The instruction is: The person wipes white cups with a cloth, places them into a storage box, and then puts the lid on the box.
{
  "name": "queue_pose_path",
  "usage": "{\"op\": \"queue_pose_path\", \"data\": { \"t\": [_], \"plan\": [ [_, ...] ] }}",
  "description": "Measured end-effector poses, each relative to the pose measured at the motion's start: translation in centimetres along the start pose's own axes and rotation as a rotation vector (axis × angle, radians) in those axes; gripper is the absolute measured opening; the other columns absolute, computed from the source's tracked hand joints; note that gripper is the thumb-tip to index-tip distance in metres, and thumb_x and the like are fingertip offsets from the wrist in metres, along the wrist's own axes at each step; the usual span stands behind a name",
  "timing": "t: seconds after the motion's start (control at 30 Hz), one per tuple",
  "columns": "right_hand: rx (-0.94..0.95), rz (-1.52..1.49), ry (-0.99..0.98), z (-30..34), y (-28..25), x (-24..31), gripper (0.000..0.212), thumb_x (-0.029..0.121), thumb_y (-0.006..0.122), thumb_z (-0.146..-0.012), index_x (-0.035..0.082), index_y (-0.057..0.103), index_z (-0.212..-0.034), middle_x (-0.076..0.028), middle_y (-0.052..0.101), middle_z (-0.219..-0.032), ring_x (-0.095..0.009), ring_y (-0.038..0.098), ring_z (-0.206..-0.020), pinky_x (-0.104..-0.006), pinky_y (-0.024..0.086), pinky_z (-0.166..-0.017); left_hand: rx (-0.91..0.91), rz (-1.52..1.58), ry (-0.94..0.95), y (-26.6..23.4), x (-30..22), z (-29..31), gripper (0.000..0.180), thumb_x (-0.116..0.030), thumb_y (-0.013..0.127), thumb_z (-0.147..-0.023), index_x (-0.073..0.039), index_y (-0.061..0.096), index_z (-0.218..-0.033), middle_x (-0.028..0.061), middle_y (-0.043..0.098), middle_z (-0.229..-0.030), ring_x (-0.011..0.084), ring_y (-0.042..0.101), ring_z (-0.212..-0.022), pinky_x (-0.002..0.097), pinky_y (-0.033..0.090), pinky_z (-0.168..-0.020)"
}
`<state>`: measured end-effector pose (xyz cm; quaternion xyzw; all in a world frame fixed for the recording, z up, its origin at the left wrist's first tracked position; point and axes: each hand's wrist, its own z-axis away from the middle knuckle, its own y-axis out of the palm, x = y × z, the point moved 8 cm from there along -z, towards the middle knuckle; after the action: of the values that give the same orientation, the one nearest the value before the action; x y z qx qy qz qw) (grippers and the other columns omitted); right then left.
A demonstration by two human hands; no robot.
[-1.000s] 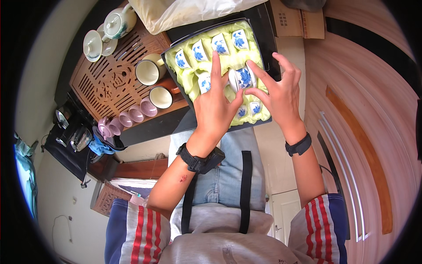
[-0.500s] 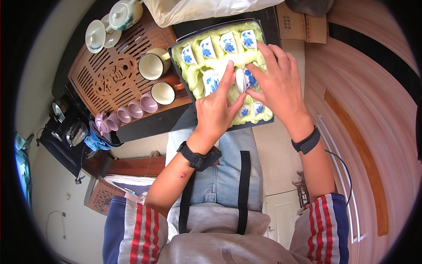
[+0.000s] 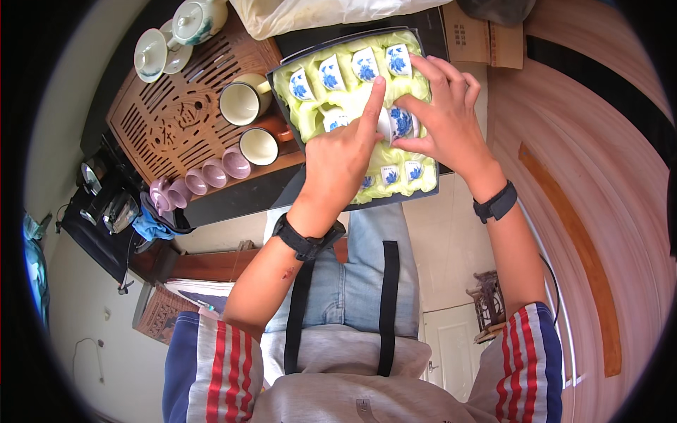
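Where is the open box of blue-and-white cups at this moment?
In the head view, the box is at upper centre, just right of the wooden tray, with the left hand and right hand over it.

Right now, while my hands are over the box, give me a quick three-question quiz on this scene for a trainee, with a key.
1. True or false: the small purple cups sit inside the lined box.
2. How many blue-and-white cups show in the box's far row? A: three. B: four. C: six.
3. Which hand is nearer that row's rightmost cup?

Key: 1. False; they are outside it, to its left. 2. B. 3. The right hand.
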<state>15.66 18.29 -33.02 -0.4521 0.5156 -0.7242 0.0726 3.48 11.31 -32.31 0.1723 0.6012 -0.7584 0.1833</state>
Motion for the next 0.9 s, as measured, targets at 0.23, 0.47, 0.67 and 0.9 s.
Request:
{"op": "queue_pose_path", "data": {
  "t": [0.23,0.47,0.67,0.9],
  "plan": [
    [-0.044,-0.052,0.058,0.0,0.2,-0.7,0.042,0.031,0.089,-0.054,0.018,0.073,-0.091,-0.003,0.045,-0.149,-0.032,0.032,-0.14,-0.05,0.02,-0.112,0.073,0.266,-0.124,-0.7,0.2,-1.4,0.112,-0.018,0.08,-0.083,0.004,0.002,-0.159,0.0187,0.072,-0.082,0.0352,0.07,-0.064,0.0434,0.054,-0.056],
    [-0.048,-0.073,0.065,0.1,0.4,-0.8,0.041,0.032,0.089,-0.056,0.018,0.072,-0.09,0.0,0.045,-0.15,-0.032,0.034,-0.14,-0.0541,0.022,-0.11,-0.07,0.292,-0.193,0.8,-0.7,-0.7,0.104,-0.014,0.075,-0.089,0.005,0.001,-0.16,0.0166,0.068,-0.066,0.0364,0.068,-0.059,0.0431,0.051,-0.051],
    [-0.03,0.086,0.009,-0.1,-1.1,0.3,0.042,0.032,0.089,-0.06,0.016,0.072,-0.095,-0.001,0.048,-0.148,-0.028,0.043,-0.133,-0.0511,0.032,-0.106,0.092,0.329,-0.259,0.9,0.1,-0.4,0.096,-0.014,0.071,-0.093,-0.003,0.004,-0.161,0.0276,0.072,-0.107,0.0426,0.072,-0.081,0.0452,0.058,-0.068],
    [0.002,-0.008,-0.087,-0.1,-1.5,-0.1,0.048,0.028,0.089,-0.059,0.012,0.071,-0.1,-0.006,0.053,-0.142,-0.026,0.056,-0.12,-0.0453,0.041,-0.104,0.053,0.607,-0.349,1.7,0.3,0.2,0.093,-0.004,0.061,-0.096,-0.003,-0.006,-0.16,0.0272,0.071,-0.091,0.0404,0.071,-0.072,0.0455,0.057,-0.064]
  ]
}}
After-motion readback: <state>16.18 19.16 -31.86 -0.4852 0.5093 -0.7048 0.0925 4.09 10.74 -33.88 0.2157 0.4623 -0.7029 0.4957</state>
